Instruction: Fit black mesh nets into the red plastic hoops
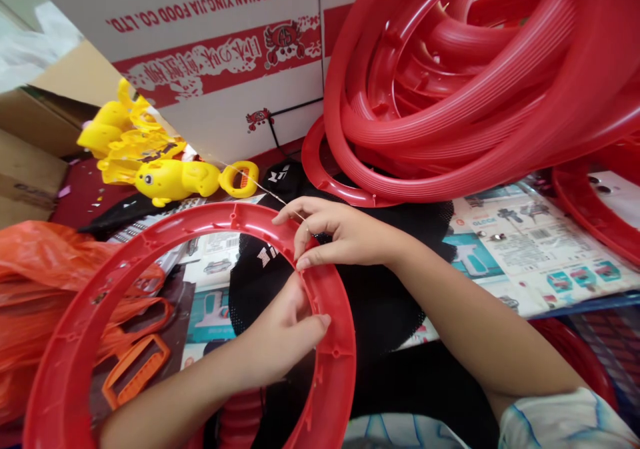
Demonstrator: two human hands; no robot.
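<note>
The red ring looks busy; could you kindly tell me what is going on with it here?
A person is working on a red ring with both bare hands. The left hand grips its inner side, thumb laid over the band. The right hand is at the upper right of the ring, its fingers seemingly pinching a thin string. Beyond it lie a yellow toy and a pile of more red rings.

The held red ring [336, 375] is cut off at the bottom edge and hides most fingers of the left hand [275, 335]. The string [273, 194] by the right hand [335, 230] is too fine to trace; stacked rings [470, 105] run past the picture's top.
</note>
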